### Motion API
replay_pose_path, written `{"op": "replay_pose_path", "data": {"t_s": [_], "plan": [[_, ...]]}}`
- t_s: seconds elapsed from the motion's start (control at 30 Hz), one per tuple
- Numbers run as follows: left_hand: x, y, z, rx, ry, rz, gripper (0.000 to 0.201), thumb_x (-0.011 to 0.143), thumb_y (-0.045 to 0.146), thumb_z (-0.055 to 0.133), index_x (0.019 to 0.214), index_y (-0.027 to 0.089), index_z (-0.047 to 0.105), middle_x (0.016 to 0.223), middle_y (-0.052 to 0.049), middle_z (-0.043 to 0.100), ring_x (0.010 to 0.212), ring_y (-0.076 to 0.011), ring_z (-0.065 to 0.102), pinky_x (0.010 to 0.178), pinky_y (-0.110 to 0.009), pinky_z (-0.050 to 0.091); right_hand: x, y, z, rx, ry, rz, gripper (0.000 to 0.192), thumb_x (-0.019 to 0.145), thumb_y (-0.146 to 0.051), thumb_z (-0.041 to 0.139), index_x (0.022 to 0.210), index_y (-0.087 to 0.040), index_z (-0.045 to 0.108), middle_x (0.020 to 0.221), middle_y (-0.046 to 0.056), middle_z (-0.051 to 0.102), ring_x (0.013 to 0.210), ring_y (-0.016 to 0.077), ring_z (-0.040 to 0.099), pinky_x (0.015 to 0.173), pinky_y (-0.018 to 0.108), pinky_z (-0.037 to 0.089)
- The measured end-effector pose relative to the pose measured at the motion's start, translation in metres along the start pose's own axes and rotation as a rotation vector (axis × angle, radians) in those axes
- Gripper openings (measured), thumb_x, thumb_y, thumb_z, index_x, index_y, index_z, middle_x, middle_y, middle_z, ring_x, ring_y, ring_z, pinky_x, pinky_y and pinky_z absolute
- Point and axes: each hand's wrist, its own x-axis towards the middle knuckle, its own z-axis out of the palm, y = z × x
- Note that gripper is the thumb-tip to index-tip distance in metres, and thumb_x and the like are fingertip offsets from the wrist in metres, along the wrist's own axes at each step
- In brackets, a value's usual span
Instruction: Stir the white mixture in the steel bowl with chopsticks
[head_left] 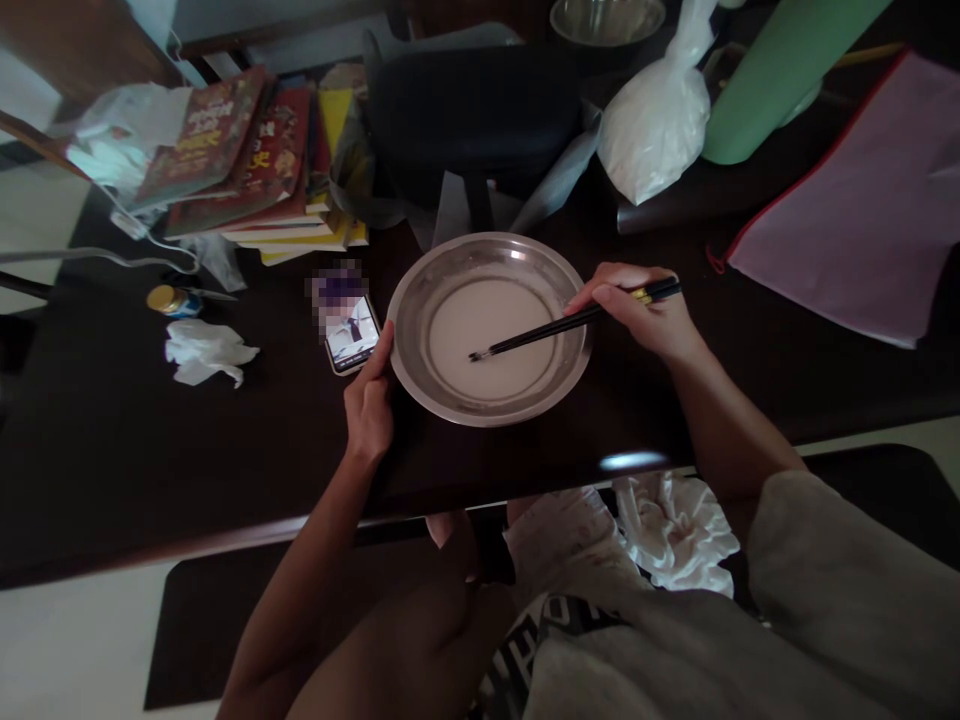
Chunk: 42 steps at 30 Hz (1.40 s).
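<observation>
A round, shallow stainless-steel basin (491, 328) sits on the dark wooden table (112, 450), near the edge closest to the person, with a pool of pale, milky liquid (487, 345) covering its flat bottom. A pair of black chopsticks with gold-banded tops (570, 322) slants across the basin from the right, tips resting in the liquid close to the centre. The right hand (641, 315) is closed around the upper ends of the chopsticks, just over the basin's right rim. The left hand (370, 400) grips the basin's left rim, thumb lying against the metal edge. Just beside that hand a smartphone with a lit screen (351, 335) lies flat. Further left rest a crumpled white tissue (206, 352) and a small yellow-lidded jar (171, 300). Behind stand a stack of colourful books (247, 160), a knotted white plastic bag (660, 120) and a green cylinder (780, 70); a pink zip folder (862, 210) lies at the right.
</observation>
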Motion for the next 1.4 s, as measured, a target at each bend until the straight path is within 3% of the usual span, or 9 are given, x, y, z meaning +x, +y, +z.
{"op": "replay_pose_path", "data": {"t_s": [0.17,0.33,0.5,0.7,0.8,0.9,1.07,1.27,1.4], "plan": [[0.001,-0.003,0.000,0.060,-0.005,0.070,0.048,0.096,0.035,0.050,0.142,0.025,0.061,0.146,-0.001,0.061,0.142,-0.0238,0.051,0.124,-0.040,0.034,0.000,0.001,0.000,0.039,0.101,0.020,0.026,0.091,-0.047,0.066,0.077,-0.029,0.078,0.073,0.001,0.075,0.070,0.0169,0.070,0.067,0.035,0.059],[0.001,0.000,0.001,0.081,-0.019,0.097,0.047,0.099,0.039,0.050,0.144,0.028,0.059,0.148,0.000,0.059,0.142,-0.0221,0.052,0.124,-0.038,0.035,-0.001,-0.001,0.000,0.029,0.008,0.060,0.029,0.090,-0.053,0.066,0.077,-0.030,0.078,0.075,0.001,0.076,0.072,0.0181,0.071,0.071,0.037,0.060],[0.000,0.000,0.001,0.122,-0.039,0.123,0.050,0.103,0.045,0.045,0.148,0.027,0.054,0.152,-0.002,0.055,0.144,-0.0218,0.049,0.125,-0.038,0.033,0.000,-0.001,-0.003,0.016,0.103,0.054,0.028,0.090,-0.051,0.067,0.077,-0.029,0.079,0.075,0.002,0.077,0.073,0.0181,0.071,0.071,0.036,0.060],[0.000,-0.002,0.001,0.135,-0.040,0.138,0.050,0.104,0.048,0.042,0.150,0.029,0.052,0.152,-0.002,0.055,0.144,-0.0214,0.048,0.125,-0.038,0.034,0.000,0.000,0.000,0.026,-0.003,0.048,0.029,0.090,-0.050,0.066,0.077,-0.028,0.079,0.076,0.002,0.076,0.073,0.0174,0.071,0.071,0.035,0.059],[0.000,-0.003,0.001,0.122,-0.036,0.131,0.051,0.104,0.048,0.042,0.150,0.027,0.052,0.153,-0.004,0.055,0.145,-0.0217,0.048,0.125,-0.039,0.034,0.001,-0.002,0.000,0.007,0.054,0.038,0.029,0.090,-0.050,0.067,0.076,-0.028,0.079,0.075,0.002,0.076,0.074,0.0182,0.071,0.072,0.036,0.059],[-0.001,-0.003,0.002,0.115,-0.034,0.133,0.051,0.104,0.046,0.043,0.149,0.026,0.053,0.152,-0.004,0.055,0.144,-0.0219,0.049,0.124,-0.039,0.035,0.001,-0.003,-0.001,0.047,0.094,0.062,0.029,0.090,-0.050,0.067,0.075,-0.028,0.078,0.072,0.002,0.075,0.069,0.0180,0.070,0.067,0.036,0.059],[-0.001,-0.002,-0.002,0.190,-0.067,0.162,0.051,0.103,0.038,0.044,0.152,0.026,0.049,0.153,-0.004,0.055,0.142,-0.0216,0.052,0.123,-0.037,0.036,0.000,-0.002,-0.002,0.014,-0.007,0.037,0.027,0.091,-0.050,0.066,0.079,-0.030,0.079,0.076,0.001,0.076,0.073,0.0176,0.070,0.070,0.036,0.058],[0.012,-0.003,-0.014,0.281,-0.160,0.194,0.058,0.096,0.028,0.053,0.153,0.027,0.046,0.150,-0.005,0.058,0.137,-0.0248,0.056,0.121,-0.044,0.038,0.002,-0.001,-0.003,-0.020,0.073,0.021,0.027,0.091,-0.050,0.065,0.077,-0.032,0.079,0.074,0.001,0.075,0.072,0.0181,0.069,0.070,0.037,0.057],[0.020,-0.004,-0.018,0.353,-0.039,0.170,0.080,0.087,0.022,0.061,0.160,0.027,0.030,0.140,-0.010,0.063,0.130,-0.0291,0.058,0.121,-0.055,0.032,0.001,0.001,-0.004,-0.044,0.018,0.019,0.026,0.092,-0.050,0.064,0.081,-0.033,0.080,0.077,0.001,0.076,0.073,0.0181,0.069,0.071,0.037,0.057]]}}
